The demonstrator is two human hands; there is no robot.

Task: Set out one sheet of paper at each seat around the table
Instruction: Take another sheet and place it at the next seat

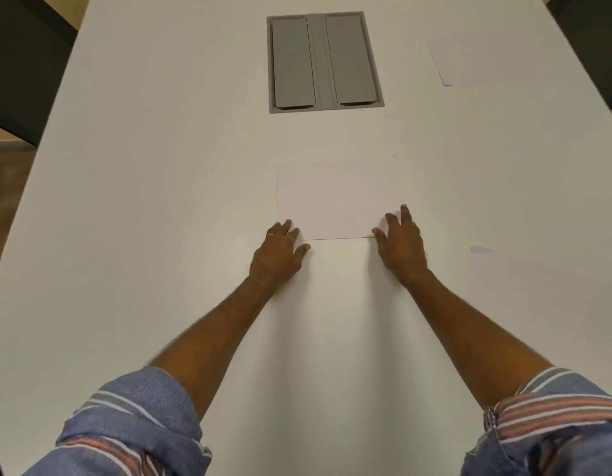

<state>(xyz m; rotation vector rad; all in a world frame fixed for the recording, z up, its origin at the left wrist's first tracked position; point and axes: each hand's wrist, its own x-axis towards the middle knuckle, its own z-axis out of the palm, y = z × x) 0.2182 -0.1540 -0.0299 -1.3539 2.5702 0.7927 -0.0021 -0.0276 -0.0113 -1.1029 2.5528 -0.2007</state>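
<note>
- A sheet of paper (332, 201) is seen lying flat on the white table (143, 201), square to the near edge and between the person and the middle of the tabletop. Whether it is a single sheet or a thin pile cannot be told.
- Its near left corner is touched by the fingertips of the left hand (279, 250), and its near right corner is covered by the spread fingers of the right hand (402, 242). Nothing is gripped or pinched. Both hands are laid flat with relaxed fingers, probably so that the paper can be slid or squared without creasing.
- Both arms are stretched well forward, with the striped sleeves (132, 424) rolled back above the forearms.
- A second sheet (459, 60) is seen far off to the right, lying at an angle near that edge and close to a dark chair (590, 39), which suggests that seat is already served.
- What looks like a third sheet (524, 280), its outline faint, lies nearer on the right.
- A grey hatch (323, 61) with two closed flaps is set into the tabletop beyond the paper.
- Another dark chair (22, 63) stands at the far left, and no paper is seen in front of it.
</note>
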